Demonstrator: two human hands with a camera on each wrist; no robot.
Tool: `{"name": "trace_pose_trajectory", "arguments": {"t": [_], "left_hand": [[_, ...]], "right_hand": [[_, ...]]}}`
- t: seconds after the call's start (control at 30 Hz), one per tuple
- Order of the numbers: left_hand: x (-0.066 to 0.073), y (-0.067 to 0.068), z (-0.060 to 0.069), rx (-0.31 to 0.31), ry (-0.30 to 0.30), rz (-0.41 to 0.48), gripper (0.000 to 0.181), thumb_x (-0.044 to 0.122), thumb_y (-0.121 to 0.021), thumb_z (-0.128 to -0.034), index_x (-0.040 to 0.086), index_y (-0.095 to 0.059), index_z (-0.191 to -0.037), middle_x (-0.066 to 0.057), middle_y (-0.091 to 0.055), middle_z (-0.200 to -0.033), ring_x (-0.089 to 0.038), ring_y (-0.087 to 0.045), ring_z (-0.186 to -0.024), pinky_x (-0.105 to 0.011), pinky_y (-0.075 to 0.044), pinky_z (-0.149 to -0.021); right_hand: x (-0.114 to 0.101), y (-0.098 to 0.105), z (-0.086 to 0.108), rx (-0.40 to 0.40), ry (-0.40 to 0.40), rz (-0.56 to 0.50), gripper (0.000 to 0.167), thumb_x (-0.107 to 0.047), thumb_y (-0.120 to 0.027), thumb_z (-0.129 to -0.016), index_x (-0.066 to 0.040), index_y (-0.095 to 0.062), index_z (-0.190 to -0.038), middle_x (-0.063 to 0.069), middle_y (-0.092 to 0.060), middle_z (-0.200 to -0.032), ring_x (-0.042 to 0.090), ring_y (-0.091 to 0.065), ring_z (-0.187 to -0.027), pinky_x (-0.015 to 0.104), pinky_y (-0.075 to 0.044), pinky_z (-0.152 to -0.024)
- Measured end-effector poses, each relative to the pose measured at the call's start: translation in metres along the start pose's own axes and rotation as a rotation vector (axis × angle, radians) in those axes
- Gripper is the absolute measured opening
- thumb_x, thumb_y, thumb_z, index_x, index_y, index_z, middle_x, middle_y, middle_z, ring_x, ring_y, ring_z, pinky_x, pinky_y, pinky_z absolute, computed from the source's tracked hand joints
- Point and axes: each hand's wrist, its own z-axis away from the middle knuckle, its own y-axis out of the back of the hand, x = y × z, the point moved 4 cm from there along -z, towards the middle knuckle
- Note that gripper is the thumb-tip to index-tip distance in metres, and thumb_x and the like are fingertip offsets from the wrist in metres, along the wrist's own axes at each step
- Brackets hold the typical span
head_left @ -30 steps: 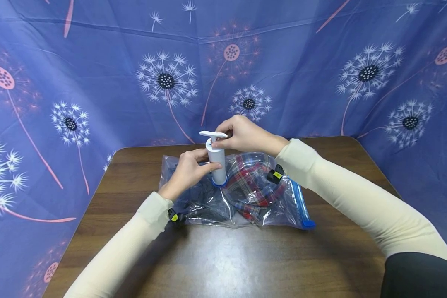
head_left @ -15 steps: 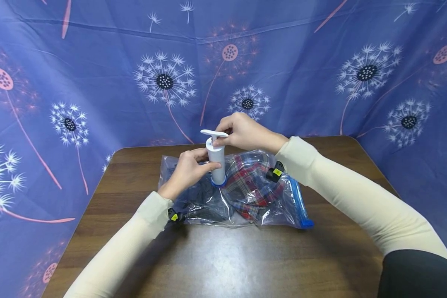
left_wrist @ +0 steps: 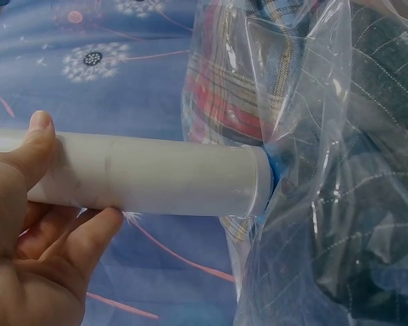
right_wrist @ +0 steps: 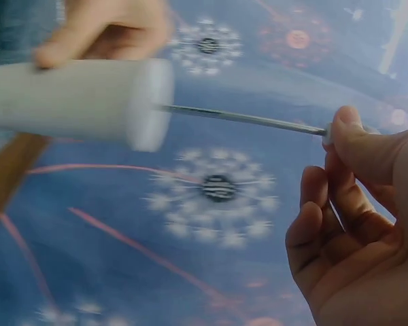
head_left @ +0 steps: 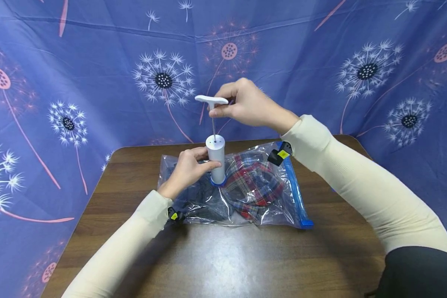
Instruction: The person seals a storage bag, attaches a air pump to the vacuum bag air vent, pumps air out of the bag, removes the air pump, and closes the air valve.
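The pump stands upright over the blue ring on the clear bag, its thin rod well out of the top. I've the left grip curled round the barrel, and the right grip pinching the T-handle. I read this as the upstroke of pumping out air; next calls, I'd judge, for a straight downward push, barrel steadied. Plaid cloth and dark cloth sit bagged on the surface, dandelion backdrop behind.
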Motion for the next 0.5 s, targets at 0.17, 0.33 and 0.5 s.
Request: {"name": "trace_pose_trajectory", "arguments": {"t": [0.17,0.33,0.5], "left_hand": [[-0.001,0.0,0.0,0.006,0.021,0.019,0.044,0.022,-0.086,-0.0852,0.007,-0.075,-0.125,-0.013,-0.075,-0.121,-0.028,-0.074,-0.111,-0.045,-0.061,-0.092],[-0.001,-0.001,0.001,-0.006,0.036,0.035,0.044,0.022,-0.086,-0.0855,0.008,-0.074,-0.126,-0.013,-0.075,-0.121,-0.027,-0.074,-0.111,-0.044,-0.062,-0.091],[-0.001,-0.001,0.0,-0.008,0.037,0.033,0.043,0.022,-0.086,-0.0856,0.009,-0.075,-0.125,-0.012,-0.076,-0.121,-0.027,-0.074,-0.111,-0.044,-0.062,-0.091]], "right_hand": [[-0.036,0.03,-0.009,0.14,0.084,0.011,0.011,-0.015,-0.075,-0.096,-0.006,-0.078,-0.091,0.006,-0.069,-0.083,0.012,-0.04,-0.059,0.025,-0.031,-0.059],[-0.048,0.042,-0.007,0.203,0.102,-0.001,0.012,-0.011,-0.073,-0.097,-0.001,-0.076,-0.092,0.009,-0.075,-0.1,0.008,-0.044,-0.056,0.023,-0.031,-0.059],[-0.046,0.039,-0.007,0.195,0.079,-0.046,0.013,-0.012,-0.07,-0.098,0.0,-0.075,-0.094,0.009,-0.075,-0.096,0.01,-0.051,-0.056,0.023,-0.034,-0.059]]}}
